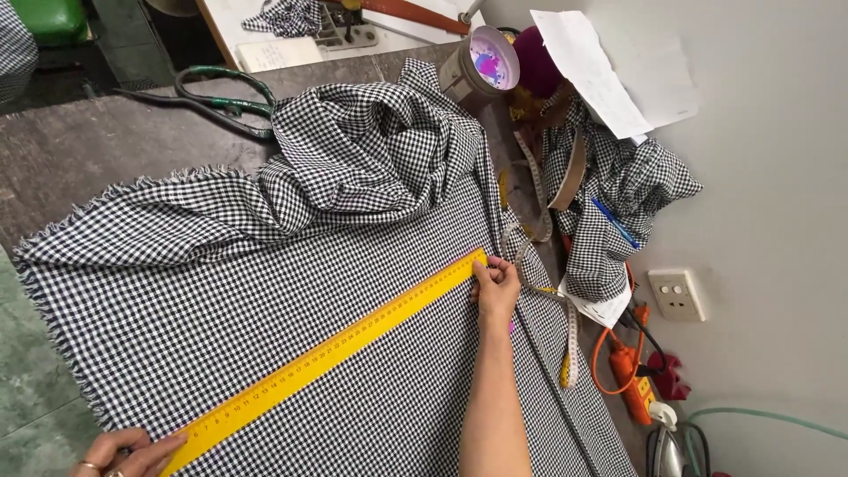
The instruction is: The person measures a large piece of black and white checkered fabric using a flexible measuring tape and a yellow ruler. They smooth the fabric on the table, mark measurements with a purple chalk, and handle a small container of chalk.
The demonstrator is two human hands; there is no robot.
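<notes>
At about seven o'clock in the view, the left hand (124, 451) presses its fingers flat on the near end of one long yellow ruler (336, 353); it is released, not clenched, and a ring shows on one finger. The ruler lies slantwise across one large sheet of black-and-white checked cloth (221, 291), running from seven o'clock up towards two o'clock. The cloth is spread flat on the dark bench (79, 141), its left edge frayed, with a bunched heap of the same cloth at twelve o'clock. Beyond that heap, at eleven o'clock, lies one pair of green-handled scissors (221, 93) on the bare bench.

At the centre, the right hand (496, 284) meets the far end of the ruler, its fingers curled onto the tip and pinning it to the cloth; whether it holds something small there I cannot tell. Just right of it, one tape measure (537, 199) trails from one o'clock down to four o'clock. At one o'clock stands one round tub (481, 66) with a pinkish inside, and beside it lie white paper sheets (618, 71). A second, smaller heap of checked cloth (618, 203) sits at two o'clock, with one blue pen (614, 221) on it. At four o'clock sits one orange tool (627, 371) with its cord, below one white wall socket (676, 294).
</notes>
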